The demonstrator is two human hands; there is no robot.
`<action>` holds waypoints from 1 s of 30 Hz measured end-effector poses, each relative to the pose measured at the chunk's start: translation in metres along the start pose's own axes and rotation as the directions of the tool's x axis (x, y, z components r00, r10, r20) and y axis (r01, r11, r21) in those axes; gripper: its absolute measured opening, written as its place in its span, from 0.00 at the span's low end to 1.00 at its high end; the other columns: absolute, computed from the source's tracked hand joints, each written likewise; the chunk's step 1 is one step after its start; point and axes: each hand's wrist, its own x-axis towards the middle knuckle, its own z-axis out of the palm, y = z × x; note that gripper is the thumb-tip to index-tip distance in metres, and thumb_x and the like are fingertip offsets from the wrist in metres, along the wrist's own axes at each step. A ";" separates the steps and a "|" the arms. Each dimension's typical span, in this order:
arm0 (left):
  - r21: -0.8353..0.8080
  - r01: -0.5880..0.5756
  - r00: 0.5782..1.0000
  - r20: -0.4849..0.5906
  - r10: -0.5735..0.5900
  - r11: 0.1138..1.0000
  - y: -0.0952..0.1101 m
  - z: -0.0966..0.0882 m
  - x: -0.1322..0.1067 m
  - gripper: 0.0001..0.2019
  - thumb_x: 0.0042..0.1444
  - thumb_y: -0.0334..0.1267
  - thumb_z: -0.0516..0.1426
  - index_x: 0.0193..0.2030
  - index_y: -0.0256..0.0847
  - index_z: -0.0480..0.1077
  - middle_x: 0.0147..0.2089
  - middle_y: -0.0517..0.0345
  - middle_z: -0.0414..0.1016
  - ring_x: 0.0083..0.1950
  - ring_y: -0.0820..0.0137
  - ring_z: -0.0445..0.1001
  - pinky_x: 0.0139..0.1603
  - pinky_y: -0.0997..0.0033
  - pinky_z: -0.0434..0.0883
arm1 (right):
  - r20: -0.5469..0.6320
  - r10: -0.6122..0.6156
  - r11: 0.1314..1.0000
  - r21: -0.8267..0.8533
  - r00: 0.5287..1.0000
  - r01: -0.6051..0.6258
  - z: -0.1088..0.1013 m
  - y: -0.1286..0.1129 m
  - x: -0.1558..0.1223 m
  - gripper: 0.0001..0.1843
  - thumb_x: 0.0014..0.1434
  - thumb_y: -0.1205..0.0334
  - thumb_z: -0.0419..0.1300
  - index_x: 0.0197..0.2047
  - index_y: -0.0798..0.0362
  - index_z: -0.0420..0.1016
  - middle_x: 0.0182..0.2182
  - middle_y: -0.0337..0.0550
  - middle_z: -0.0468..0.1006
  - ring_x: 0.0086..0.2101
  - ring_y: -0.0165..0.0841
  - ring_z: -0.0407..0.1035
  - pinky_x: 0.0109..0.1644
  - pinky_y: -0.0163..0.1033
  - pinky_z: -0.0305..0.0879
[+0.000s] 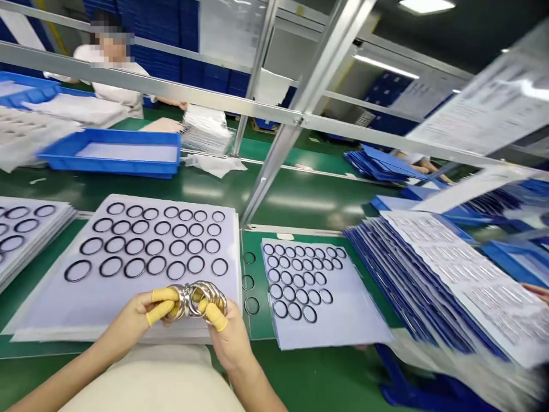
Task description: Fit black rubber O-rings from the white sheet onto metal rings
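Yellow finger cots cover some fingertips of both my hands. My left hand is closed on a few shiny metal rings. My right hand grips a fanned bunch of metal rings, and the two bunches meet in front of me. Both hands are over the near edge of a stack of white sheets. On its top sheet, rows of dark-rimmed rings lie spread out. To the right, a smaller sheet bears more rings. Between the two sheets a few loose rings rest on the green table.
A blue tray stands behind the stack. Metal frame bars cross above the table. Stacked blue trays with white sheets rise at the right. Another ring-covered stack is at the left. A person works across the table.
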 end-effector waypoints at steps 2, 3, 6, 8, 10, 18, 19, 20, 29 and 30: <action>-0.029 0.064 0.997 -0.036 -0.065 0.998 -0.006 0.011 0.011 0.14 0.45 0.46 0.65 0.36 0.39 0.77 0.31 0.57 0.76 0.30 0.70 0.70 0.32 0.72 0.70 | -0.009 -0.009 0.999 -0.032 1.000 0.009 0.000 0.006 0.003 0.21 0.51 0.44 0.65 0.40 0.52 0.80 0.35 0.45 0.83 0.39 0.43 0.75 0.48 0.48 0.70; -0.055 0.079 0.995 -0.053 -0.082 0.995 -0.008 0.015 0.016 0.15 0.45 0.46 0.65 0.38 0.39 0.76 0.34 0.56 0.77 0.32 0.69 0.71 0.34 0.72 0.71 | -0.018 -0.017 0.999 -0.047 1.000 0.016 0.001 0.010 0.006 0.21 0.52 0.46 0.65 0.43 0.52 0.79 0.39 0.45 0.82 0.42 0.43 0.74 0.51 0.47 0.68; -0.166 0.088 0.991 -0.082 -0.102 0.982 -0.016 0.019 0.031 0.19 0.46 0.49 0.65 0.40 0.37 0.74 0.37 0.53 0.77 0.36 0.68 0.73 0.37 0.71 0.71 | -0.037 -0.032 0.995 -0.097 0.999 0.028 0.006 0.024 0.019 0.21 0.55 0.52 0.64 0.50 0.52 0.76 0.51 0.48 0.77 0.51 0.43 0.69 0.58 0.48 0.61; -0.227 0.073 0.988 -0.118 -0.101 0.971 -0.020 0.013 0.037 0.21 0.47 0.53 0.64 0.38 0.36 0.73 0.36 0.52 0.77 0.36 0.68 0.73 0.38 0.70 0.71 | -0.024 -0.035 0.991 -0.127 0.999 0.031 0.008 0.033 0.028 0.20 0.55 0.53 0.63 0.50 0.53 0.76 0.54 0.50 0.74 0.54 0.44 0.65 0.61 0.49 0.57; -0.248 0.027 0.992 -0.112 -0.057 0.968 -0.022 0.007 0.037 0.24 0.48 0.57 0.62 0.39 0.35 0.73 0.37 0.50 0.77 0.38 0.67 0.73 0.41 0.68 0.71 | 0.011 -0.035 0.989 -0.143 0.999 0.036 0.008 0.038 0.035 0.21 0.55 0.53 0.64 0.50 0.53 0.76 0.55 0.50 0.72 0.55 0.45 0.64 0.62 0.51 0.55; -0.180 -0.027 0.980 -0.199 -0.009 0.983 -0.028 0.005 0.029 0.22 0.44 0.45 0.68 0.44 0.38 0.71 0.43 0.50 0.77 0.45 0.63 0.74 0.48 0.65 0.70 | 0.166 0.069 0.996 -0.072 0.984 -0.058 -0.001 0.040 0.047 0.18 0.53 0.52 0.66 0.46 0.51 0.79 0.45 0.46 0.81 0.46 0.44 0.72 0.53 0.48 0.66; -0.160 -0.029 0.976 -0.219 -0.007 0.987 -0.032 0.004 0.030 0.22 0.44 0.45 0.67 0.45 0.38 0.70 0.43 0.50 0.78 0.44 0.63 0.75 0.48 0.65 0.70 | 0.161 0.087 0.995 -0.056 0.983 -0.079 -0.001 0.041 0.047 0.17 0.53 0.52 0.66 0.44 0.51 0.80 0.42 0.45 0.82 0.43 0.42 0.73 0.50 0.46 0.68; -0.137 -0.031 0.971 -0.237 -0.003 0.990 -0.036 0.004 0.030 0.22 0.44 0.45 0.67 0.45 0.38 0.70 0.43 0.50 0.78 0.44 0.63 0.75 0.47 0.65 0.70 | 0.148 0.102 0.994 -0.040 0.984 -0.097 -0.001 0.043 0.046 0.16 0.53 0.52 0.66 0.42 0.51 0.81 0.39 0.44 0.82 0.40 0.41 0.74 0.47 0.45 0.69; -0.015 0.089 0.957 -0.276 -0.090 0.996 -0.050 0.002 0.040 0.22 0.33 0.50 0.70 0.33 0.39 0.73 0.27 0.59 0.76 0.30 0.67 0.72 0.34 0.72 0.71 | 0.006 0.161 0.985 0.066 0.987 -0.161 -0.027 0.047 0.028 0.19 0.46 0.45 0.69 0.34 0.53 0.83 0.29 0.43 0.82 0.32 0.37 0.74 0.34 0.39 0.70; -0.025 0.112 0.961 -0.250 -0.115 0.993 -0.050 0.004 0.041 0.22 0.34 0.50 0.70 0.33 0.38 0.73 0.27 0.59 0.76 0.30 0.69 0.71 0.33 0.73 0.70 | -0.041 0.153 0.986 0.072 0.987 -0.150 -0.038 0.045 0.027 0.20 0.45 0.46 0.69 0.34 0.53 0.83 0.30 0.43 0.82 0.31 0.37 0.74 0.34 0.39 0.70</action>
